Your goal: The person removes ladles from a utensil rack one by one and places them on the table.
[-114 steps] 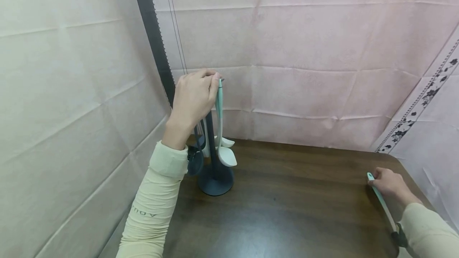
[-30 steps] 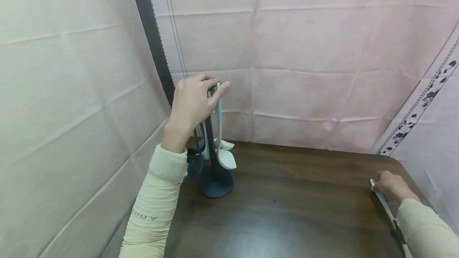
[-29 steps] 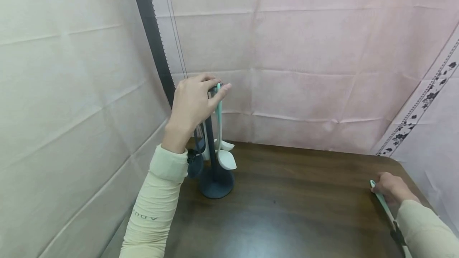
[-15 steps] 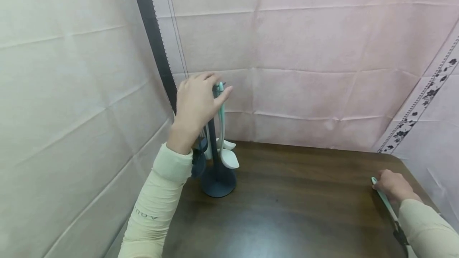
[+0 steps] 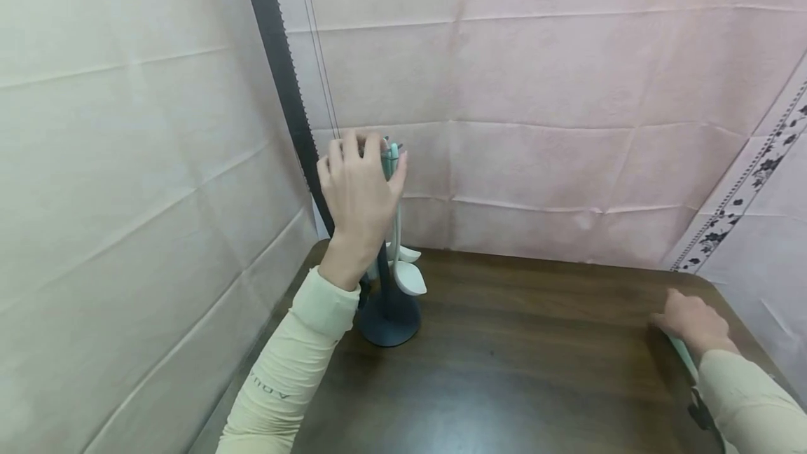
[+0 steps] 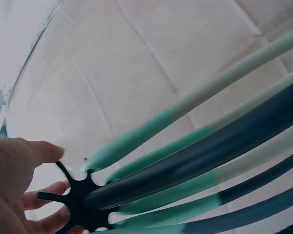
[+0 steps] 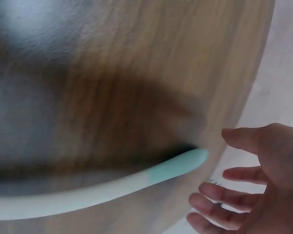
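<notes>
Utensil stand topped by a fanned-out left hand

The utensil stand (image 5: 389,322) stands at the left of the table (image 5: 504,349). Its hooks (image 6: 83,197) are loosely cupped from above by the left hand (image 5: 358,191); whether they are gripped cannot be told. Compared with the earlier views, the fingers are spread wider, and the dark utensils (image 6: 263,178) left of the post are now covered by the left wrist in the head view. White ladles (image 5: 410,278) are seen hanging to the right.

At the table's right, nothing is held by the right hand (image 5: 693,321), its fingers parted just beside a pale utensil (image 7: 107,191). That utensil's green tip, earlier visible from above, is now hidden; its other end is cut off.
</notes>
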`<act>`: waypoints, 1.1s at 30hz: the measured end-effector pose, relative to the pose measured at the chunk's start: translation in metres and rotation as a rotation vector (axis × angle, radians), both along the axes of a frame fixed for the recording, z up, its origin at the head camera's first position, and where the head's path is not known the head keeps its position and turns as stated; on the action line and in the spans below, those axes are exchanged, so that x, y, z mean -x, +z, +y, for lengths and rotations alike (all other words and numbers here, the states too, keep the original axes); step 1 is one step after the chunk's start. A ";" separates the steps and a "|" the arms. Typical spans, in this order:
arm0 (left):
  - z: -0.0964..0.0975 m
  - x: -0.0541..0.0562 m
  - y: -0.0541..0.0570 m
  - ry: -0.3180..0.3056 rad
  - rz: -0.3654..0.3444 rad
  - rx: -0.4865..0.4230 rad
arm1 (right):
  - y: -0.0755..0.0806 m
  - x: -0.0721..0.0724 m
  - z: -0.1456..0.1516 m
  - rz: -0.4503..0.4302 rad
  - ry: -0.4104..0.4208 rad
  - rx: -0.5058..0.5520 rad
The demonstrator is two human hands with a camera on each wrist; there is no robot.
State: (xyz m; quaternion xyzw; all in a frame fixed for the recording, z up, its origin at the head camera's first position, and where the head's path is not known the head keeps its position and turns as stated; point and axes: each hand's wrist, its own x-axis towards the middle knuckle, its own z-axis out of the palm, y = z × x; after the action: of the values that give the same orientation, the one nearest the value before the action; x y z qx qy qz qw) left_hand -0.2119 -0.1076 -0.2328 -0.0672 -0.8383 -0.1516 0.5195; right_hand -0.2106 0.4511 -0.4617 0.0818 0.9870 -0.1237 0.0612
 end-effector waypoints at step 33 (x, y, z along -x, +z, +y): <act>0.001 0.009 0.002 0.224 -0.195 0.008 | 0.065 0.030 -0.168 0.465 0.311 0.224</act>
State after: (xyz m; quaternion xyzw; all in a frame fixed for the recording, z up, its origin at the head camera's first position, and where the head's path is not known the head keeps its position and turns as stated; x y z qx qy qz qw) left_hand -0.2211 -0.1066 -0.2313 0.0397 -0.8875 -0.0953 0.4490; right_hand -0.2403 0.2831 -0.3964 -0.1079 0.9555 -0.2365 -0.1396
